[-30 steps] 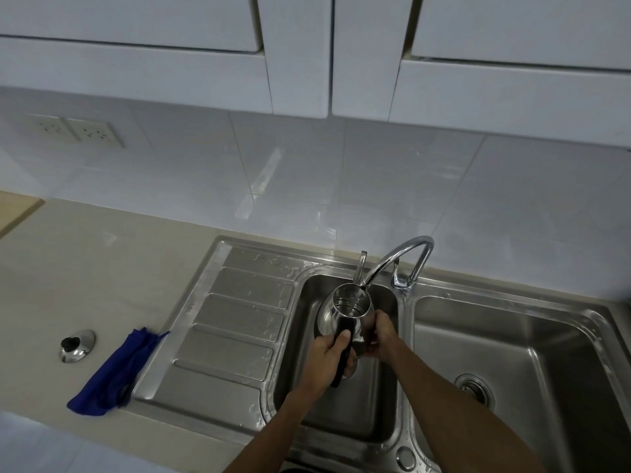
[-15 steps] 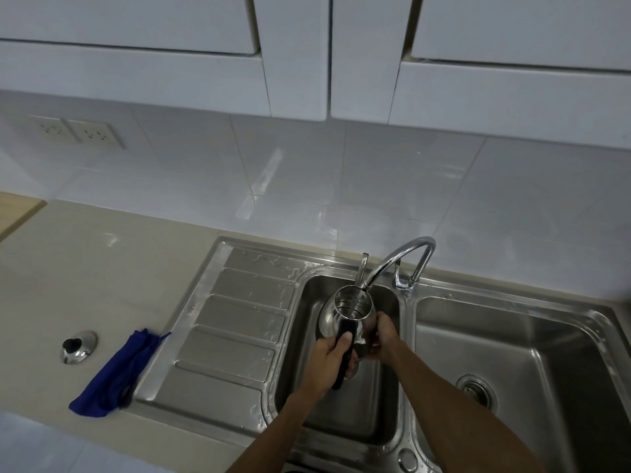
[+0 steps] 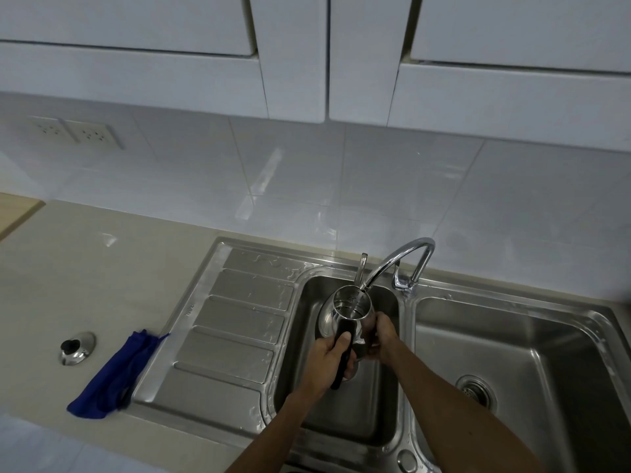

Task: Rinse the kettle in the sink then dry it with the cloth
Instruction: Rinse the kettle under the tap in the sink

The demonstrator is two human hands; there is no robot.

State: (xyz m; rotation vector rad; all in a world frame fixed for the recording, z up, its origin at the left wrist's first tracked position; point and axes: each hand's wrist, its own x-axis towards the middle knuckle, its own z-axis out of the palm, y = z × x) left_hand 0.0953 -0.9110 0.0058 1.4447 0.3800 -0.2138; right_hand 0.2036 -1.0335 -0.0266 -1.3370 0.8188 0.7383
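Observation:
A shiny steel kettle (image 3: 341, 310) with no lid and a thin gooseneck spout hangs above the left basin of the steel sink (image 3: 309, 401). Its open top sits right under the outlet of the curved tap (image 3: 406, 254). My left hand (image 3: 327, 361) grips the kettle's black handle. My right hand (image 3: 384, 337) cups the kettle's right side. A blue cloth (image 3: 116, 377) lies crumpled on the counter, against the left edge of the draining board. The kettle's lid (image 3: 76, 347), steel with a black knob, rests on the counter left of the cloth.
The ribbed draining board (image 3: 235, 336) is wet. The right basin (image 3: 532, 377) has a drain strainer. A beige counter (image 3: 68, 268) stretches left, with a wooden board (image 3: 17, 211) at its far left. White wall cabinets (image 3: 293, 63) hang overhead; sockets (image 3: 75, 133) sit on the tiled wall.
The kettle and both hands have stayed in almost the same spot under the tap. Only the view has shifted slightly.

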